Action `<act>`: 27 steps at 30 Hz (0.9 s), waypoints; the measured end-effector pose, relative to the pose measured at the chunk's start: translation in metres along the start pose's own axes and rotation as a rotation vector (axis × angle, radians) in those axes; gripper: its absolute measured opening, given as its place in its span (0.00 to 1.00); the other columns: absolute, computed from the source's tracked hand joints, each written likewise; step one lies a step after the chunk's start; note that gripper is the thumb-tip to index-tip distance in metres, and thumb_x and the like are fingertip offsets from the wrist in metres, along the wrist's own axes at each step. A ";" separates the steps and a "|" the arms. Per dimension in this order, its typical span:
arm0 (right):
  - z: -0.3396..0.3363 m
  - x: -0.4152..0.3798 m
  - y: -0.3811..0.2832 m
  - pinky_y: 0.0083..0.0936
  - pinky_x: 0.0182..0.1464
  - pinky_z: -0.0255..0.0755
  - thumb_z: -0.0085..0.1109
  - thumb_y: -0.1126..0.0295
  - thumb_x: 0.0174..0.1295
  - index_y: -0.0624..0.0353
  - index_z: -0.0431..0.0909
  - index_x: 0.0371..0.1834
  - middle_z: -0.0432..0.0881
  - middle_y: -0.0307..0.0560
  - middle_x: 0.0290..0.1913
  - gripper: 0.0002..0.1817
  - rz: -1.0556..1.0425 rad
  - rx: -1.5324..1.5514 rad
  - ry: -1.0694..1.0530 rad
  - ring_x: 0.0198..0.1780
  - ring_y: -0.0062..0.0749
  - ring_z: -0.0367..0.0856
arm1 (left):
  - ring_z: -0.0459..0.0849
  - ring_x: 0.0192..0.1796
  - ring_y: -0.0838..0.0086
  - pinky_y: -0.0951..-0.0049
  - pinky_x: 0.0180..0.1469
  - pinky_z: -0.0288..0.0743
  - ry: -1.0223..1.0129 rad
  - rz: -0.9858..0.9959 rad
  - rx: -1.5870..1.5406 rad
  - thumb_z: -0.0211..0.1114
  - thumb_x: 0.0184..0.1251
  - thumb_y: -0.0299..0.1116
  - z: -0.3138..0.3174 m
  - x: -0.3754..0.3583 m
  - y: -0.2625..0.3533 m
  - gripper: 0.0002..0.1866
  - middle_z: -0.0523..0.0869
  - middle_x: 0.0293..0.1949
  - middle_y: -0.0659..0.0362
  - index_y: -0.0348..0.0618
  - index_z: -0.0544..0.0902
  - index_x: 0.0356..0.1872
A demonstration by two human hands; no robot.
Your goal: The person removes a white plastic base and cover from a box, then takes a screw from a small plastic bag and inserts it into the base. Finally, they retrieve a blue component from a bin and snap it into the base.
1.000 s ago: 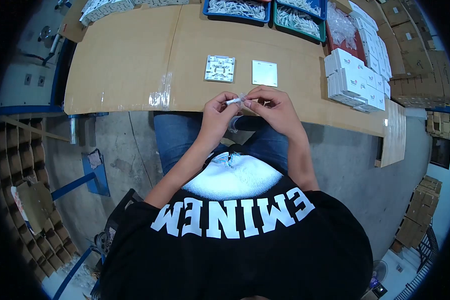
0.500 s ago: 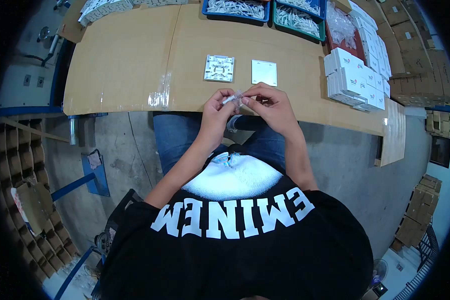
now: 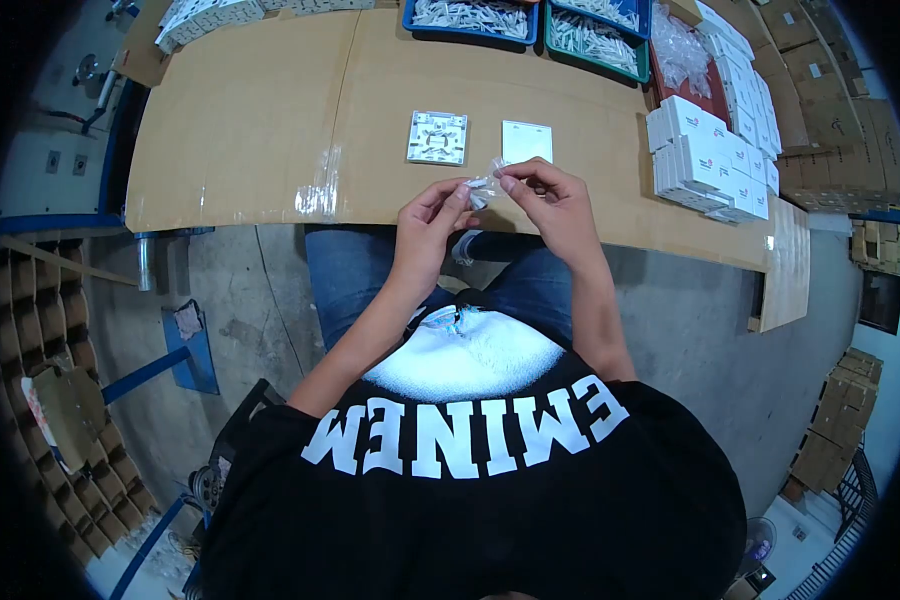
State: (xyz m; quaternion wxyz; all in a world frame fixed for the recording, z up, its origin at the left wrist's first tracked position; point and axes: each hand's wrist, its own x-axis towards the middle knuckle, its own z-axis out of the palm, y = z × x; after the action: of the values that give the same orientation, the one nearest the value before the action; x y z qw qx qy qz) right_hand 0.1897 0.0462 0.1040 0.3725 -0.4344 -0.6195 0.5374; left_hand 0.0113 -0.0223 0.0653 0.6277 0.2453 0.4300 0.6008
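Left grip (image 3: 428, 217) and right grip (image 3: 558, 205) pinch plastic (image 3: 492, 180) over cardboard (image 3: 250, 130); concrete floor (image 3: 670, 320) below.

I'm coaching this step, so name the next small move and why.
Probably ease the clear plastic away with the right hand while the left hand steadies the small white pieces: the plastic spans both hands' fingertips, and the pieces show beside the left ones.
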 end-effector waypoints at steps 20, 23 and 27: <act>0.003 -0.003 0.003 0.15 0.32 0.65 0.74 0.73 0.63 0.62 0.87 0.45 0.84 0.35 0.35 0.09 0.023 -0.142 -0.100 0.29 0.12 0.69 | 0.88 0.46 0.73 0.71 0.49 0.86 0.097 0.008 -0.173 0.65 0.80 0.32 -0.003 0.003 -0.004 0.13 0.87 0.48 0.55 0.34 0.81 0.55; 0.005 -0.002 0.005 0.15 0.31 0.64 0.73 0.74 0.64 0.63 0.87 0.44 0.83 0.33 0.32 0.08 -0.010 -0.171 -0.058 0.28 0.10 0.69 | 0.87 0.50 0.74 0.71 0.54 0.83 0.041 -0.038 -0.281 0.65 0.79 0.29 -0.001 0.001 0.002 0.15 0.86 0.51 0.56 0.35 0.80 0.61; 0.011 -0.003 0.005 0.14 0.31 0.63 0.73 0.74 0.64 0.64 0.87 0.44 0.84 0.33 0.31 0.08 0.031 -0.065 -0.051 0.29 0.09 0.68 | 0.85 0.54 0.75 0.71 0.58 0.81 -0.018 -0.025 -0.190 0.65 0.78 0.27 0.001 0.003 -0.002 0.18 0.85 0.52 0.57 0.36 0.78 0.65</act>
State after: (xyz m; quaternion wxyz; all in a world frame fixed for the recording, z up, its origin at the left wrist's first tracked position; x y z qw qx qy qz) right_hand 0.1812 0.0397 0.0974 0.3340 -0.4419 -0.6393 0.5334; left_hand 0.0131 -0.0199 0.0634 0.6594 0.1847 0.3682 0.6289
